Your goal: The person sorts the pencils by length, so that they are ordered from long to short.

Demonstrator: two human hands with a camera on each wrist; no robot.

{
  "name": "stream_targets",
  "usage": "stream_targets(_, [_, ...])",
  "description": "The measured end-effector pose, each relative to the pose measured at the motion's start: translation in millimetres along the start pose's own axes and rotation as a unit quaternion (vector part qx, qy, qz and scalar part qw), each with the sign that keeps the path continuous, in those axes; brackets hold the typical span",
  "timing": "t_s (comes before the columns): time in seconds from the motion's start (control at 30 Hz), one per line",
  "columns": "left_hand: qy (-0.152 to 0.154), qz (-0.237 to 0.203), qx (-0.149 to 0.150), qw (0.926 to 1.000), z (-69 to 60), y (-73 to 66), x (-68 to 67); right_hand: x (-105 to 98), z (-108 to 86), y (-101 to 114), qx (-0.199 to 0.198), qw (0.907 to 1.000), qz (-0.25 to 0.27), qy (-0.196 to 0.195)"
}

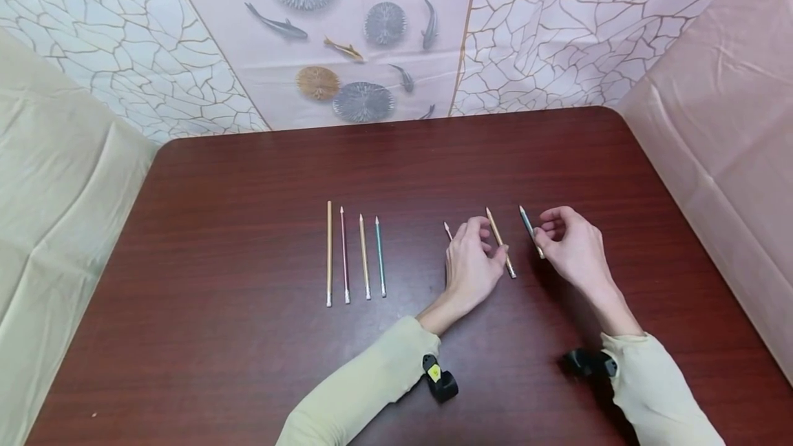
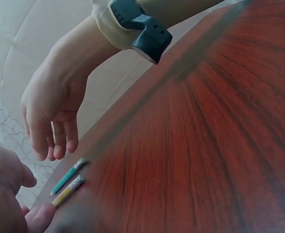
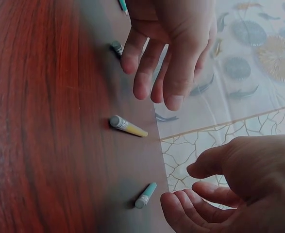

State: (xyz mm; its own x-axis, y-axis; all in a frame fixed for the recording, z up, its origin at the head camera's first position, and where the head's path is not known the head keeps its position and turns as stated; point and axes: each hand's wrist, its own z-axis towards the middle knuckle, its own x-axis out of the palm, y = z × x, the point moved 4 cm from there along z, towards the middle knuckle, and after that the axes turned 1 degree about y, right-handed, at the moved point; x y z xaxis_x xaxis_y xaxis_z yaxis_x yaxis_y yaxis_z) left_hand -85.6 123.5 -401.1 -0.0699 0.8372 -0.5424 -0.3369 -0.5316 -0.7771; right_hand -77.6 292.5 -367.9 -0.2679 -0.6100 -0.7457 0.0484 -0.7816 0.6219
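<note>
On the right half of the table my left hand (image 1: 471, 260) hovers with loosely bent fingers between two pencils. A pencil with a pale tip (image 1: 447, 228) is mostly hidden behind it; its eraser end (image 3: 117, 47) shows in the right wrist view. The yellow pencil (image 1: 494, 226) slants beside my left thumb, and the right wrist view shows that pencil (image 3: 131, 127) apart from the fingers. My right hand (image 1: 576, 246), fingers relaxed, is beside the teal pencil (image 1: 527, 221). In the right wrist view a gap separates my right hand (image 3: 244, 179) from that pencil (image 3: 146, 195).
Left of the hands, a gold pencil (image 1: 329, 253), a maroon pencil (image 1: 344, 253), a yellow pencil (image 1: 364, 253) and a teal pencil (image 1: 380, 253) lie roughly parallel. The dark red table (image 1: 217, 363) meets patterned cloth (image 1: 365, 40) at its back edge.
</note>
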Motion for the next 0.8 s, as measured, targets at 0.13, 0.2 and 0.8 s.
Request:
stream_targets(0.13, [-0.003,0.01,-0.015,0.9998,1.1,0.0,2.6,0,0.1,-2,0.0,1.0,-0.001,-0.002])
stream_targets(0.2, [-0.003,0.012,-0.023,0.9996,1.6,0.2,4.5,0,0.2,-2,-0.001,1.0,-0.001,-0.002])
stream_targets(0.8, [0.004,0.051,-0.056,0.9971,9.1,1.3,15.2,4,2.7,-15,0.01,0.9998,-0.003,0.018])
